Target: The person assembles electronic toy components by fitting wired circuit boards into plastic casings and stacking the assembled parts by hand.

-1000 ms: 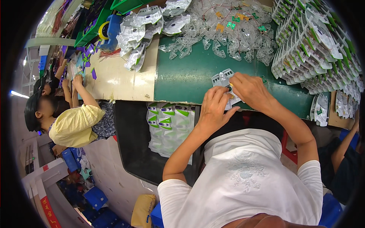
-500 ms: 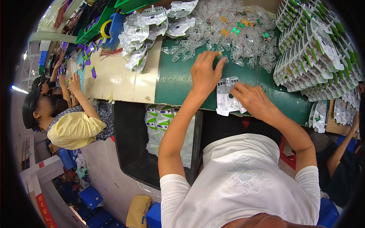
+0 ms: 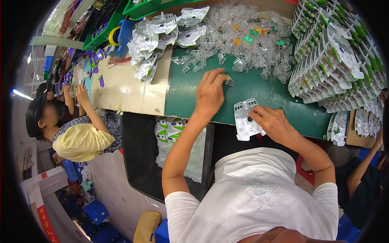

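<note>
Between the fingertips of my left hand (image 3: 210, 92) is a small clear plastic piece (image 3: 230, 82), held just over the green tabletop (image 3: 186, 93). My right hand (image 3: 273, 124) grips a white plastic shell (image 3: 244, 124) by its right side, thumb and fingers closed on it. The shell has a grey upper end with dark slots and reaches over the table's near edge. Beyond my hands lies a heap of clear plastic pieces (image 3: 243, 40), with green and orange bits and thin red wires among them.
Stacked white-and-green shells (image 3: 324, 60) rise at the right. More white shells (image 3: 156, 36) are piled at the back left, near a blue tape dispenser (image 3: 125, 38). A black bin (image 3: 139, 150) with bagged parts stands below the edge. A co-worker in yellow (image 3: 83, 141) sits at the left.
My left hand has drawn back from the heap toward me with a clear piece. My right hand has brought the white shell slightly nearer to me.
</note>
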The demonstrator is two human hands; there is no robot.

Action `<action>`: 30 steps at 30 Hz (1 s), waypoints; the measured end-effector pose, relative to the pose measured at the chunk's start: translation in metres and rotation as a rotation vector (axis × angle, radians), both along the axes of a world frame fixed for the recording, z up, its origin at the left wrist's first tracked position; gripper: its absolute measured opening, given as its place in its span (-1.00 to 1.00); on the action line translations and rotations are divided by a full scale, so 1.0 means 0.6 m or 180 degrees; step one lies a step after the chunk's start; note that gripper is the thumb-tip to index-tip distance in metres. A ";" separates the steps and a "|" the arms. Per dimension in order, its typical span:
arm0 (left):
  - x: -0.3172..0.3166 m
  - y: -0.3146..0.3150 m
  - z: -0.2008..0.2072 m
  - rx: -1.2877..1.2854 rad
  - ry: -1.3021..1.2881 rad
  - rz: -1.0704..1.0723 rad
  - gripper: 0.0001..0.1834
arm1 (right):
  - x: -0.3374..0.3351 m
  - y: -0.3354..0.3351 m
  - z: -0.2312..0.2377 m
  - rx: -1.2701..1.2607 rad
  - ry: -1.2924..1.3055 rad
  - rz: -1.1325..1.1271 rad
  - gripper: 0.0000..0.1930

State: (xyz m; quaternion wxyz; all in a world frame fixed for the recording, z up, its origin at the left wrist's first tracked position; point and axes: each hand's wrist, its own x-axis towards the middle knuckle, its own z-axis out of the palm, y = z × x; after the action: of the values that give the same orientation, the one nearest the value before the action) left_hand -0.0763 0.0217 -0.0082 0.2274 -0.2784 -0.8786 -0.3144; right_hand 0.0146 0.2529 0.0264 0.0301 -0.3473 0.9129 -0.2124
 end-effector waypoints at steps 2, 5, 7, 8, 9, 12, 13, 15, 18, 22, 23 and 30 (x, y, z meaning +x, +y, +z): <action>0.011 0.006 0.002 0.0111 -0.0309 0.0312 -0.83 | -0.002 0.000 -0.001 -0.0133 0.0221 0.0020 -0.70; 0.019 0.016 0.009 0.0174 -0.0744 0.0742 -0.82 | -0.003 -0.002 0.010 -0.0085 0.0133 0.0045 -0.72; 0.011 0.026 0.016 -0.0213 -0.1040 0.0909 -0.79 | -0.004 -0.001 0.007 -0.0056 0.0076 0.0052 -0.69; 0.008 0.029 0.016 -0.0201 -0.1042 0.0914 -0.79 | -0.005 0.000 0.005 -0.0041 0.0014 0.0051 -0.66; 0.005 0.030 0.015 -0.0193 -0.0943 0.0846 -0.79 | -0.005 0.000 0.005 -0.0035 0.0009 0.0046 -0.66; 0.010 0.026 0.019 -0.0252 -0.0763 0.0612 -0.78 | -0.006 0.001 0.003 0.0004 -0.0036 0.0068 -0.66; 0.015 0.022 0.022 -0.0317 -0.0672 0.0451 -0.78 | -0.007 0.002 0.001 -0.0030 -0.0014 0.0077 -0.66; 0.036 0.013 0.026 -0.0079 -0.0841 0.0174 -0.79 | -0.008 0.004 -0.001 -0.0068 -0.0009 0.0069 -0.66; 0.086 0.001 0.037 0.0271 -0.0969 -0.0455 -0.77 | -0.009 0.008 0.000 -0.0012 -0.0063 0.0075 -0.66; 0.133 0.010 0.028 0.0203 -0.0780 -0.0701 -0.74 | -0.012 0.008 -0.002 0.0022 0.0029 0.0167 -0.70; 0.139 0.013 0.025 0.0093 -0.0615 -0.0773 -0.73 | -0.013 0.009 -0.005 -0.0073 0.0107 0.0177 -0.69; 0.146 0.033 0.024 -0.0623 -0.0421 -0.0747 -0.71 | -0.014 0.010 -0.023 -0.0615 0.0260 0.0063 -0.77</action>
State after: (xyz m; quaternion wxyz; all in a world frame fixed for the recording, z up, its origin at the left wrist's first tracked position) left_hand 0.0116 0.0416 0.0062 0.1025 -0.3786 -0.8795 -0.2694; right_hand 0.0064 0.2587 0.0127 -0.0386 -0.3659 0.8851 -0.2848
